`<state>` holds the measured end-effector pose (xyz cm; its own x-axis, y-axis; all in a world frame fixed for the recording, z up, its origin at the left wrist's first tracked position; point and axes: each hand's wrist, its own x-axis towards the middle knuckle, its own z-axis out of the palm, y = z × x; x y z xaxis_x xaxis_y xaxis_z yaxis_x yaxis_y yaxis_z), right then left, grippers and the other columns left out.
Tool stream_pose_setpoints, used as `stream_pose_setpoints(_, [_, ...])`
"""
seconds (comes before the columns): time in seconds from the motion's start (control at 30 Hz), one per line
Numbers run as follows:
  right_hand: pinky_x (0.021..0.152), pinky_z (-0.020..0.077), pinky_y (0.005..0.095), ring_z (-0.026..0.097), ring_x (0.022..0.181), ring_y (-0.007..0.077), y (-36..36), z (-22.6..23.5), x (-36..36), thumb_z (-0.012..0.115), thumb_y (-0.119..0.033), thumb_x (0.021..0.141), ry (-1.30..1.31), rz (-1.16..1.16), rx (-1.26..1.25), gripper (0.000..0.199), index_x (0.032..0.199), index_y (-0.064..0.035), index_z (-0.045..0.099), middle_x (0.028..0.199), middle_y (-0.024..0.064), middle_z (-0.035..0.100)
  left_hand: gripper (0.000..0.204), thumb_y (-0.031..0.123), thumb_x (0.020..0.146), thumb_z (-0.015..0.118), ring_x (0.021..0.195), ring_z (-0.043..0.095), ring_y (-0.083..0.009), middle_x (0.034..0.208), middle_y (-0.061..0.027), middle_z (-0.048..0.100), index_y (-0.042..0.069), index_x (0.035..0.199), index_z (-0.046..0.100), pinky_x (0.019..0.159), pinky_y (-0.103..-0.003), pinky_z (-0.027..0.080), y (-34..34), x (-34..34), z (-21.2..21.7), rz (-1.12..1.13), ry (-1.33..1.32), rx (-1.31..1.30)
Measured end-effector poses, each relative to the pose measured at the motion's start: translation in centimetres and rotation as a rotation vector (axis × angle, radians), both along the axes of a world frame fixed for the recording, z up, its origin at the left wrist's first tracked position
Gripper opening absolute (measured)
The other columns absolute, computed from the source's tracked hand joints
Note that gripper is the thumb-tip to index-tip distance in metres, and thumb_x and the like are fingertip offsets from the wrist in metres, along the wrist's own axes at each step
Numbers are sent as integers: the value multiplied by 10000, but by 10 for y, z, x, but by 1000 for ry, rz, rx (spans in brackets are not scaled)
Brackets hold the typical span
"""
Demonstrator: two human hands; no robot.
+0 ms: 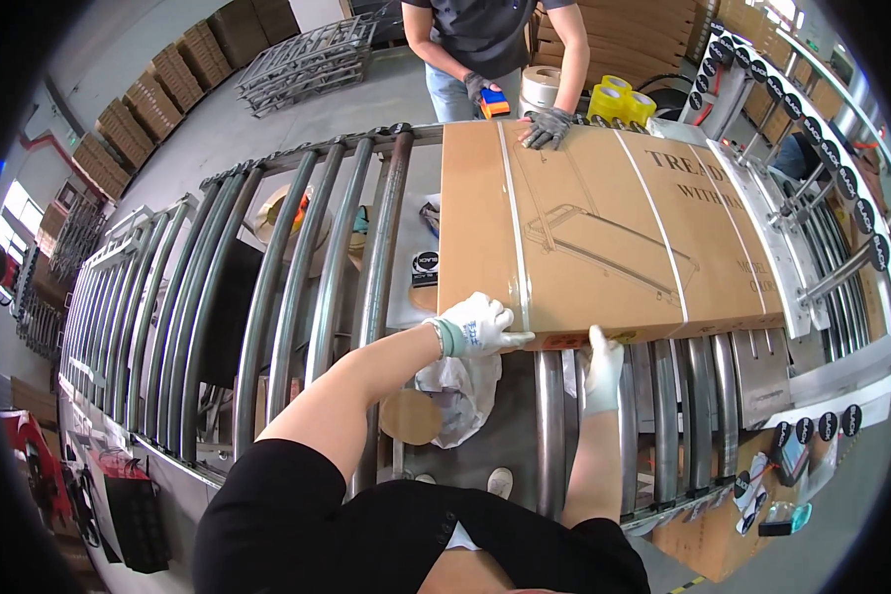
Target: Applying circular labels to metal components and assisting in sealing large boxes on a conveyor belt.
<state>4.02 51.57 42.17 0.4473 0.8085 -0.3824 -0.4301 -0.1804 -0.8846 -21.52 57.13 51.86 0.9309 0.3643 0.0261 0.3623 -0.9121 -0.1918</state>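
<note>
In the head view, a flat brown carton lies on the steel rollers. The left hand touches its near left corner, fingers curled; the right hand meets its near edge. Whether they clamp it, I cannot tell. The step seems to be steadying or shifting the carton; the next move probably calls for 2 hands guiding evenly.

The tan carton is printed in black and crossed by white straps; white gloves are seen at its near edge, yellow tape rolls beyond.
</note>
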Motion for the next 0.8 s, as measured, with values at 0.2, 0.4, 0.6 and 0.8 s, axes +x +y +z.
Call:
stream_pose_setpoints(0.2, [639,562,300,641,735,166,-50,-44,-100,634,-203,890,403,436,-127,160,977,-94,556,861,54,637,440,262,856,495,768,595,-233,870,-55,562,342,1288,530,652,-379,468,-1,-2,-6,14,14,-5])
stream_pose_setpoints(0.4, [521,552,301,638,648,160,-7,-147,-146,637,-115,844,930,279,-196,98,935,-120,601,759,32,638,526,324,797,554,708,578,-215,851,-54,530,380,1315,484,591,-382,460,9,4,-5,-24,10,28])
stream_pose_setpoints(0.6, [650,583,381,647,846,211,38,-208,-157,616,-188,886,1140,-78,-13,232,1105,-151,550,1005,55,641,582,334,711,627,724,569,-196,819,-23,511,390,1282,529,582,-356,457,10,11,-10,35,42,8])
stream_pose_setpoints(0.8, [799,540,372,621,997,193,43,-207,-173,518,-421,898,1133,-7,103,314,1107,-198,587,1075,1,643,473,321,726,624,600,519,-167,754,-2,466,404,1191,605,477,-321,392,11,7,-17,13,-90,25])
